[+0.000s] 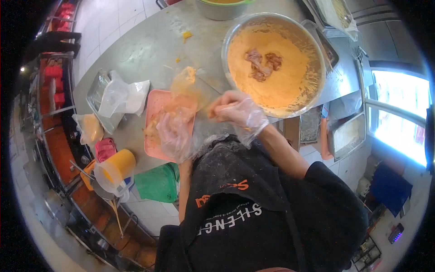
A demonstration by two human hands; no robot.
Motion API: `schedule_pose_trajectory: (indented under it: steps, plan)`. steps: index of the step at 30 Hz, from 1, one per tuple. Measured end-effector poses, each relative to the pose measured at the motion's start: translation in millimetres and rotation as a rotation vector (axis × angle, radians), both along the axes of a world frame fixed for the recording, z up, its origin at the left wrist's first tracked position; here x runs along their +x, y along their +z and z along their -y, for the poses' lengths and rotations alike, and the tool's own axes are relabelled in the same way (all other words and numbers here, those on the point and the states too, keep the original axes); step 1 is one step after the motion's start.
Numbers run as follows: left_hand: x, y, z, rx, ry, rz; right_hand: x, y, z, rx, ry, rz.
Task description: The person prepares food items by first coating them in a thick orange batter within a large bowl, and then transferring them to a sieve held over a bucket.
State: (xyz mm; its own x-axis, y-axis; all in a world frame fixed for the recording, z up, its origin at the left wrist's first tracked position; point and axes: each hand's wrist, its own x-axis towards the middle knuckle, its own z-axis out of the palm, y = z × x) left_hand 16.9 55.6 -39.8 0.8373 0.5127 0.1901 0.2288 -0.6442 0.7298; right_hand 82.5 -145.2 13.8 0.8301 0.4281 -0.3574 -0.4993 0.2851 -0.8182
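Note:
My left hand (173, 131), in a clear plastic glove, is over a pink tray (154, 98); blur hides its fingers and what it may hold. To its right my right hand (234, 110), also gloved, is raised beside the near left rim of a large metal bowl, its fingers curled. I cannot tell whether it holds something. A blurred orange-coated shape (187, 88) lies above the tray. Inside the bowl (226, 68) is an orange powdery coating (282, 88), with raw-looking meat pieces (261, 66) on top of it.
A clear plastic bag (117, 91) lies on a metal tray (110, 124) at the left of the steel table (136, 51). Below stand a plastic jug (112, 173) and a green bin (158, 183). A metal pot (221, 12) sits at the far edge. Floury trays (350, 136) are at the right.

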Motion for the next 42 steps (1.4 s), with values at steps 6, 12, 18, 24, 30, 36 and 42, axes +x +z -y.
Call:
schedule_pose_trajectory:
  steps: [6, 12, 18, 24, 30, 36, 42]
  plan:
    - [15, 13, 49, -0.458, -0.132, 0.112, 61, 17, 89, -0.603, -0.059, 0.063]
    - [23, 8, 88, -0.554, -0.088, 0.076, 122, -49, 105, -1.408, 0.32, 0.447]
    - [19, 12, 123, -0.665, 0.129, 0.089, 123, -85, 122, -1.466, 0.47, 0.405]
    - [5, 3, 137, -0.664, 0.192, 0.035, 123, -41, 165, -1.069, 0.363, 0.118]
    - [21, 14, 142, -0.571, 0.113, -0.045, 143, -48, 178, -0.69, 0.106, -0.031]
    - [33, 20, 138, -0.605, 0.173, -0.016, 159, -89, 187, -0.682, 0.063, 0.375]
    - [24, 17, 102, -0.494, 0.232, -0.021, 173, -46, 178, -1.426, -0.194, 0.518]
